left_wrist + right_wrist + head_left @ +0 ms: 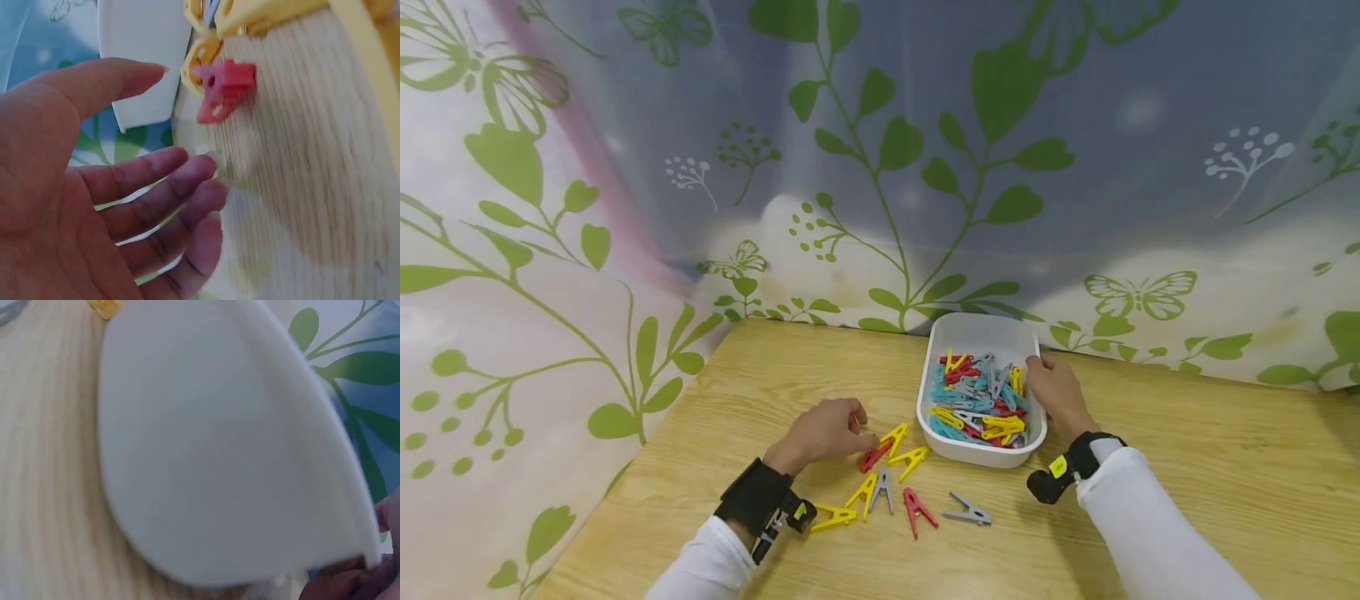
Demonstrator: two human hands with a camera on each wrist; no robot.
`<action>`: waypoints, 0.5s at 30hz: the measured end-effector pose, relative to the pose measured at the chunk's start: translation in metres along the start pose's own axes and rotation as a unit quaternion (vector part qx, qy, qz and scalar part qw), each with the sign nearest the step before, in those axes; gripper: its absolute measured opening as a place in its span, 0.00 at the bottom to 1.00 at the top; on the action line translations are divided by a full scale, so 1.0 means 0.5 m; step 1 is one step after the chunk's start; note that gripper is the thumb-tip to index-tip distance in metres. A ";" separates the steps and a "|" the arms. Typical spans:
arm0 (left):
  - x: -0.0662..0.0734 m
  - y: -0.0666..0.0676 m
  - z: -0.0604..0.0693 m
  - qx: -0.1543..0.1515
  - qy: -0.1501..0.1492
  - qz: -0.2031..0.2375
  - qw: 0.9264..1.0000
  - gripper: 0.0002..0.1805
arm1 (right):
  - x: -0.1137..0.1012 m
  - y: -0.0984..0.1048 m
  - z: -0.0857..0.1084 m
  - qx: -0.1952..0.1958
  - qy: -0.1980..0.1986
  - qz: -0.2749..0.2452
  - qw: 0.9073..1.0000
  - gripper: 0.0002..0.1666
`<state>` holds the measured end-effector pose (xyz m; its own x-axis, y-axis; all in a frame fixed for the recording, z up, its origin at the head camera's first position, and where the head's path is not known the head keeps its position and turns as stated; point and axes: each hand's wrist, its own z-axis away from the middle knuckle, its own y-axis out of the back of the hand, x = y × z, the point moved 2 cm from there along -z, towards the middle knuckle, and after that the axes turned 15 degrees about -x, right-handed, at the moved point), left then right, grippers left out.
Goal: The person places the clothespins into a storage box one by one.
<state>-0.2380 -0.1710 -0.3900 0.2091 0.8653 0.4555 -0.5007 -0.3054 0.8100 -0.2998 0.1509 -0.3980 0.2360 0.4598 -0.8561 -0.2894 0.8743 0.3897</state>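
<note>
My left hand [827,432] hovers at the left of a loose group of clothespins, thumb and fingers parted with nothing between them. Just beyond its fingertips lies a red clothespin [231,84], beside a yellow clothespin [895,437]. My right hand [1060,392] grips the right rim of a white plastic tub [981,454]; in the right wrist view the tub's side [219,444] fills most of the picture and only part of the fingers shows. Inside the tub are many clothespins [973,400] in blue, red, yellow and grey.
Several more clothespins lie on the wooden table [760,375] in front of the tub, among them a red clothespin [917,510] and a grey clothespin [970,509]. A patterned curtain [865,208] with green leaves hangs behind the tub and along the left side.
</note>
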 end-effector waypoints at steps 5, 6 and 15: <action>0.021 -0.008 0.000 -0.006 0.031 -0.015 0.999 0.16 | 0.010 0.005 0.018 0.011 -0.001 0.019 1.000 0.36; 0.025 -0.010 -0.002 -0.005 0.037 -0.016 0.999 0.16 | 0.011 0.004 0.020 0.014 0.003 0.028 0.999 0.35; 0.048 -0.022 -0.014 -0.004 0.084 -0.026 0.996 0.22 | 0.007 -0.008 0.025 0.023 0.022 0.070 0.997 0.30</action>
<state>-0.2333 -0.1441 -0.3904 0.0922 0.9341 0.3448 -0.4991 -0.2563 0.8278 -0.2862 0.1508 -0.3982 0.1554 0.5717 -0.8056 -0.2739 0.8085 0.5209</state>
